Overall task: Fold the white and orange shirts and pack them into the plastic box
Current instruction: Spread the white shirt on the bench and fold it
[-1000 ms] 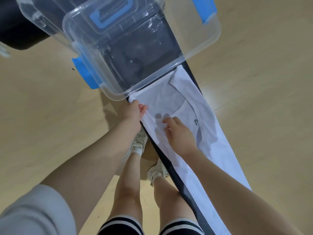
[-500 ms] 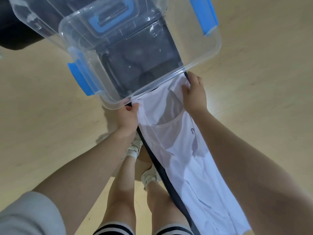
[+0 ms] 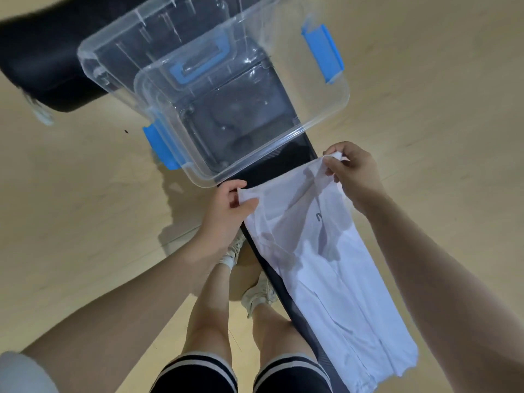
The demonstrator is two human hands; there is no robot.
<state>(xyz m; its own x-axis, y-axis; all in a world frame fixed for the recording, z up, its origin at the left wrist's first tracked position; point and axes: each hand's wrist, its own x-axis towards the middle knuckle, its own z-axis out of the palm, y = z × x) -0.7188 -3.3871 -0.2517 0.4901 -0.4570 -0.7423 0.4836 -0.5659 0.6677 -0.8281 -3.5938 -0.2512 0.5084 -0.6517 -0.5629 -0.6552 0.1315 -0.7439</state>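
Note:
The white shirt (image 3: pixel 326 279) lies lengthwise on a narrow black bench (image 3: pixel 283 168), folded into a long strip. My left hand (image 3: pixel 226 205) pinches its upper left corner. My right hand (image 3: pixel 354 174) pinches the upper right corner, lifted slightly off the bench. The clear plastic box (image 3: pixel 326 117) with blue latches stands open just beyond the shirt, nothing visible inside it. No orange shirt is in view.
The box's clear lid (image 3: pixel 119 52) with a blue handle leans behind the box. A black padded object (image 3: pixel 42 61) lies at the upper left. Wooden floor (image 3: pixel 425 95) surrounds the bench. My legs and shoes (image 3: pixel 255 296) stand left of the bench.
My right hand went from the shirt's middle to its top right corner and now pinches it. Both hands have drawn the top edge back from the box and raised it.

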